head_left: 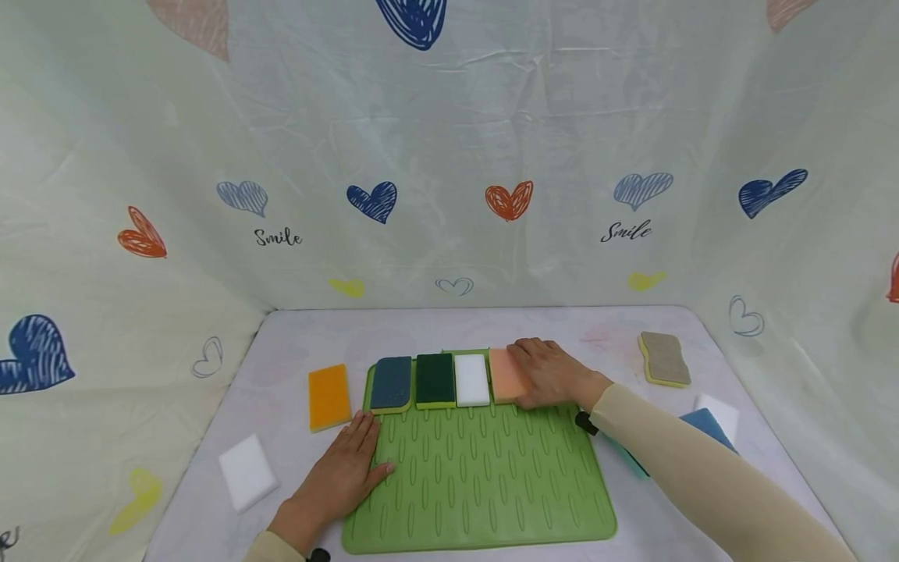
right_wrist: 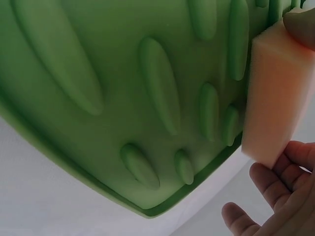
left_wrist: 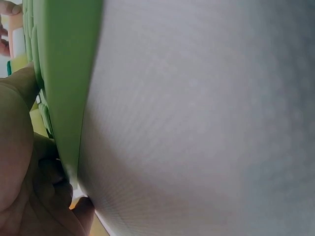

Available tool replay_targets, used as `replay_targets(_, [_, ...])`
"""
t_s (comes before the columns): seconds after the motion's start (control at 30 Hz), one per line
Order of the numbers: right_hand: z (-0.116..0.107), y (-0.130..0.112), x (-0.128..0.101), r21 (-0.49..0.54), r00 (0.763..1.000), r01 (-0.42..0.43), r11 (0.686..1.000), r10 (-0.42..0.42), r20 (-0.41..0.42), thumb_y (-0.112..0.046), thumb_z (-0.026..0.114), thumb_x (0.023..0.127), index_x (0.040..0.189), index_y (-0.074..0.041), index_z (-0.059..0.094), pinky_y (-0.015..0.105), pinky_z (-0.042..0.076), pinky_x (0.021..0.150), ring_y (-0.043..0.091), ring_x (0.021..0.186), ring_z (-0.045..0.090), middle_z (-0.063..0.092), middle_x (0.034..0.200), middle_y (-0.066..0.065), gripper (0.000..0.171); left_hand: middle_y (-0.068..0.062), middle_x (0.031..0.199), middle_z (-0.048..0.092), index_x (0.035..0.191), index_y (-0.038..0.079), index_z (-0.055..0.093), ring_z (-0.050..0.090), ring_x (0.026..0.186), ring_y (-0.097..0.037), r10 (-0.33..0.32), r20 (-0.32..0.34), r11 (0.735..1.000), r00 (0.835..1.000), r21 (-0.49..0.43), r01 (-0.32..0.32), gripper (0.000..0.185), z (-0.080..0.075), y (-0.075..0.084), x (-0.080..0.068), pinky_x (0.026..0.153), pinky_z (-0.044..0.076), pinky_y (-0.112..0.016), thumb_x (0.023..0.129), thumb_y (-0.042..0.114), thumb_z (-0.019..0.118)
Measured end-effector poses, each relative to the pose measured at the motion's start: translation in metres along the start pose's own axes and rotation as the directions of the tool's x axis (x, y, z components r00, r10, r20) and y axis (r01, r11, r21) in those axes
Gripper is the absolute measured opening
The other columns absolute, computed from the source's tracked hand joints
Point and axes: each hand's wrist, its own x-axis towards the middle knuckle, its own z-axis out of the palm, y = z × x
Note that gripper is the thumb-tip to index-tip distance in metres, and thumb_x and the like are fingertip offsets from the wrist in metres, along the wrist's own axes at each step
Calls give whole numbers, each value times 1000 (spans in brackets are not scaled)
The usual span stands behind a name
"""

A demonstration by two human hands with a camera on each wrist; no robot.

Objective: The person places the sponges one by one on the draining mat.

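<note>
My right hand [head_left: 555, 375] pinches a peach sponge [head_left: 504, 375] at the back edge of a green ridged mat [head_left: 485, 519]. In the right wrist view the thumb presses one side of the peach sponge [right_wrist: 275, 98], and fingertips [right_wrist: 268, 179] touch its far end. Left of it, a white sponge [head_left: 471, 380], a dark green scouring sponge [head_left: 435, 380] and a grey-blue scouring sponge [head_left: 391, 382] stand in a row along the back of the mat. My left hand [head_left: 340, 468] rests on the mat's left edge with its fingers extended and thumb spread over the surface.
An orange sponge [head_left: 328, 396] and a white sponge [head_left: 248, 473] lie left of the mat. To the right are a grey-beige scouring sponge [head_left: 664, 359], a blue piece [head_left: 709, 427] and a white piece [head_left: 723, 414], partly covered by my right sleeve. A heart-printed curtain [head_left: 449, 133] surrounds the table.
</note>
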Motion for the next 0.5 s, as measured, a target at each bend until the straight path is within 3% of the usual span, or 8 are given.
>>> replay_targets(0.5, [-1,-2,0,34,999,-8,999,7,36,-53,70,89,158,1,40,61,45,112,39,142,47,47,155,21,92,-28,167,33,157,-9,40,26,159,-43,-6,-1,1000,1000,-13,6,79,-2,1,0,129,29,-55,106,47,60])
